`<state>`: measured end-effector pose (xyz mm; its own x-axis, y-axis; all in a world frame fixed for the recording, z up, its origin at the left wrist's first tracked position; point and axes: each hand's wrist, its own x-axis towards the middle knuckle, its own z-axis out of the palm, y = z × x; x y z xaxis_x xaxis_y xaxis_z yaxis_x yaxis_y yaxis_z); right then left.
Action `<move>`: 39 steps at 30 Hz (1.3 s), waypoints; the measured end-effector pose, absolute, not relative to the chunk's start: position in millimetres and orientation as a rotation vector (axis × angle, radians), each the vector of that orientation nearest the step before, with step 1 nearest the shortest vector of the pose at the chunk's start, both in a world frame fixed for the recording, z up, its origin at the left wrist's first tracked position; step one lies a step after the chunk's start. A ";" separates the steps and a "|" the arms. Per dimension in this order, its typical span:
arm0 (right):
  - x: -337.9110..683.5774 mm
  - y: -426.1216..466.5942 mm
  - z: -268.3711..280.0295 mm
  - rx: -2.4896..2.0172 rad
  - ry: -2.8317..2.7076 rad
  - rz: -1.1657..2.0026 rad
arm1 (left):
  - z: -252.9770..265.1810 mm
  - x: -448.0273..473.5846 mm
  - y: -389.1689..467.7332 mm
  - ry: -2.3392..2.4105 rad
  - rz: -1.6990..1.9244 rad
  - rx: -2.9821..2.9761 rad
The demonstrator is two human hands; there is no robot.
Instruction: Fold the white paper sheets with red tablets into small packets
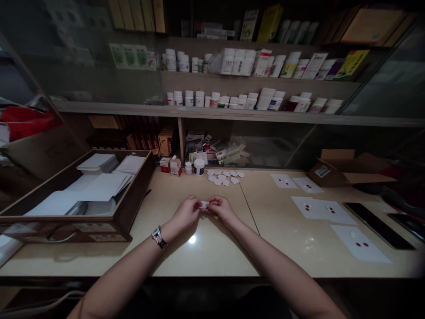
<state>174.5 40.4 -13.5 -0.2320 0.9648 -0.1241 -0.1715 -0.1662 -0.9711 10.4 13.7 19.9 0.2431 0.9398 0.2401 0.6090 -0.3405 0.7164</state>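
Head view, left fingers [195,202] and right fingers [213,202] pinching white paper [203,205], glossy cream counter [212,259], bottle-lined shelves [232,115] behind

Dim overall, with bright glare on the counter [215,254] and blurred, darkened edges.

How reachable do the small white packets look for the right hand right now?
Probably yes: the small white packets lie just beyond the right hand, with nothing visible standing between. Its fingers pinch a white paper piece that the left hand also holds, so it would likely let go first.
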 end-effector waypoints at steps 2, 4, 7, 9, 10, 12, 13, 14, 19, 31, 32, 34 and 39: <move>174.2 40.2 -13.0 -1.055 -1.147 1.571 | 21.4 10.6 12.2 1.416 0.881 2.092; 174.4 40.5 -13.0 -1.057 -1.150 1.561 | 22.1 11.1 10.9 1.397 0.888 2.116; 174.4 41.2 -13.6 -1.066 -1.161 1.521 | 22.2 11.5 9.6 1.370 0.905 2.123; 173.9 41.3 -14.3 -1.058 -1.187 1.486 | 21.9 11.3 9.4 1.372 0.906 2.121; 173.5 41.3 -14.8 -1.048 -1.208 1.466 | 21.5 11.0 9.5 1.373 0.909 2.118; 172.8 41.0 -16.5 -1.031 -1.263 1.420 | 20.2 10.4 10.0 1.372 0.921 2.105; 172.6 41.0 -17.7 -1.031 -1.300 1.390 | 19.1 10.2 10.3 1.368 0.924 2.099; 172.5 40.9 -19.2 -1.039 -1.345 1.351 | 17.8 10.3 10.6 1.362 0.921 2.097; 174.6 40.6 -26.2 -1.165 -1.638 1.133 | 10.7 13.9 10.1 1.344 0.815 2.199; 175.3 38.3 -14.8 -1.110 -1.507 1.283 | 22.8 15.7 3.3 1.372 0.829 2.137; 174.8 38.4 -15.6 -1.107 -1.511 1.283 | 20.9 15.6 4.2 1.384 0.830 2.134; 173.9 38.5 -17.4 -1.116 -1.535 1.255 | 16.1 15.6 6.2 1.391 0.826 2.141; 173.2 36.8 -18.9 -1.129 -1.674 1.089 | 6.5 15.0 10.2 1.364 0.836 2.176</move>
